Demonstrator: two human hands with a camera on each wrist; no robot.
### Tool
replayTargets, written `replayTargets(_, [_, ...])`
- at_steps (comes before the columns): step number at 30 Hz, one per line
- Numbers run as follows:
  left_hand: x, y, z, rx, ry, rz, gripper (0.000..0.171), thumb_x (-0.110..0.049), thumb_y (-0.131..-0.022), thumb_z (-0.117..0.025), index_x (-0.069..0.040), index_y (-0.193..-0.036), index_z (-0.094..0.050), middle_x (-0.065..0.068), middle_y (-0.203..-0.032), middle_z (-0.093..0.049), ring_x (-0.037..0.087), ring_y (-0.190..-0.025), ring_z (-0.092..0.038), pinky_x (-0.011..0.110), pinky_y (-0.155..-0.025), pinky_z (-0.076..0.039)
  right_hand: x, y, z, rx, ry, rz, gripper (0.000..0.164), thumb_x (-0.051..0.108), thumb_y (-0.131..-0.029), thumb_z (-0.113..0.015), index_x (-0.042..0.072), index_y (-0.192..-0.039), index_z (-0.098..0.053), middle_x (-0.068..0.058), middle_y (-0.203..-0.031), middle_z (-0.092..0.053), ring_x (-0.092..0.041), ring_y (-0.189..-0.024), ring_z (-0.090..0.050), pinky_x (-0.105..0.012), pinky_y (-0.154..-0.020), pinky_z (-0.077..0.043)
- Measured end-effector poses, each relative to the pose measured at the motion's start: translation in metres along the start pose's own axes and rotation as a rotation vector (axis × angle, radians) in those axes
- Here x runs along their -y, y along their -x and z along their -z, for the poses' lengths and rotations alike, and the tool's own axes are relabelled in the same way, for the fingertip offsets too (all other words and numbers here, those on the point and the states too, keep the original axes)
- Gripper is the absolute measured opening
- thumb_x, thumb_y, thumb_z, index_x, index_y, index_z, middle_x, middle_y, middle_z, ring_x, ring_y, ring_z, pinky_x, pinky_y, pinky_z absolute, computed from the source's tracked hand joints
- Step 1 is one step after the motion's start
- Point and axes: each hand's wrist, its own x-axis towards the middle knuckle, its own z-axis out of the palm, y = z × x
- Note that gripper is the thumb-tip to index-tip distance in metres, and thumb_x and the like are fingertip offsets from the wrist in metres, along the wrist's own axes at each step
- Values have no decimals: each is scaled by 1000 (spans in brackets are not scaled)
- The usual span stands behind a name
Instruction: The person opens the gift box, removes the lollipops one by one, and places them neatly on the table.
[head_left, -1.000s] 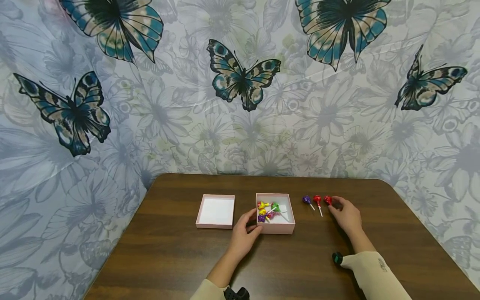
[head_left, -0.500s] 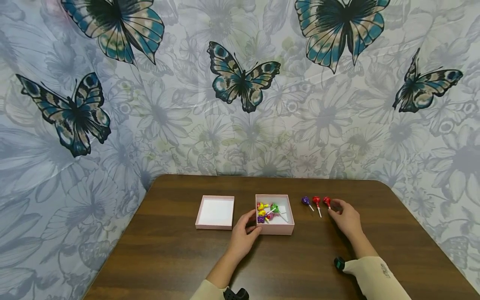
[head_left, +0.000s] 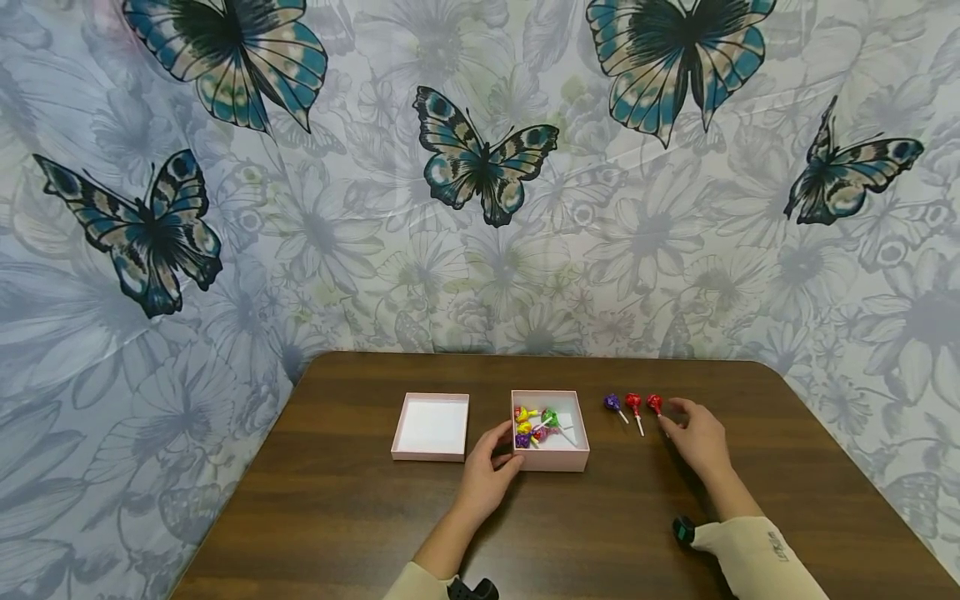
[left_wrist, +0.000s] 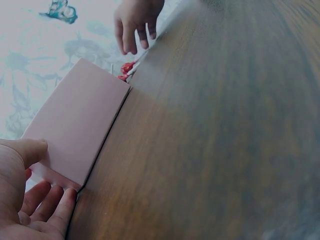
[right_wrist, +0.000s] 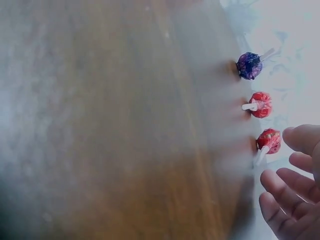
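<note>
Since a second ago the right hand [head_left: 699, 437] has eased off the rightmost red lollipop [head_left: 655, 403], sitting just beside it now, fingers loose, nothing held. That lollipop's in a row with another red lollipop [head_left: 633, 402] and a purple lollipop [head_left: 612, 402], right of the pink box [head_left: 551, 461]. Left hand [head_left: 483, 475] grips the box's near left corner. Inside: lollipop heap [head_left: 524, 427], yellow, green, purple, too jumbled to count. Pink lid [head_left: 430, 427] lies left on the brown worktop [head_left: 337, 517], butterfly-print backdrop [head_left: 510, 267] behind.
</note>
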Motion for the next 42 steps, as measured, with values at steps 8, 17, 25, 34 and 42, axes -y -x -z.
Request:
replayTargets(8, [2,-1,0,-1,-12,-6,54,-6,-90,-72,-9,-141,-54,14,-134,-59,32,-125,-57,37,-97,-58,7,3,4,-67,-38,6,38,21,-96,-64,-4,-125,-62,-28,-118,-66,-39,-93,-67,-54,-78,-54])
replayTargets(17, [0,0,0,5,-14,11,54,-8,-90,-73,-11,-141,-55,13,-134,-59,32,-126,-56,35,-98,-57,31,4,12,-151,-60,14,32,20,-94,-68,3,-121,-67,-20,-110,-72,-34,-86,-69,-34,-63,-51])
replayTargets(25, [0,0,0,-2,6,4,55,-5,-90,-72,-8,-142,-53,15,-134,-58,34,-125,-56,39,-97,-58,63,6,19,-173,-119,93,27,17,-92,-72,7,-117,-71,-20,-110,-72,-35,-90,-70,-39,-69,-54])
replayTargets(34, [0,0,0,-1,-11,7,54,-7,-90,-72,-9,-141,-54,14,-133,-59,33,-125,-56,37,-97,-58,92,9,18,-195,-159,155,26,14,-88,-77,12,-114,-73,-12,-102,-73,-13,-78,-62,-22,-64,-49])
replayTargets(42, [1,-1,0,3,-30,0,53,-9,-90,-72,-7,-141,-54,15,-133,-59,33,-125,-56,34,-97,-58,109,14,13,-160,-207,200,30,15,-86,-78,13,-115,-72,-8,-98,-71,-4,-73,-54,-19,-61,-47])
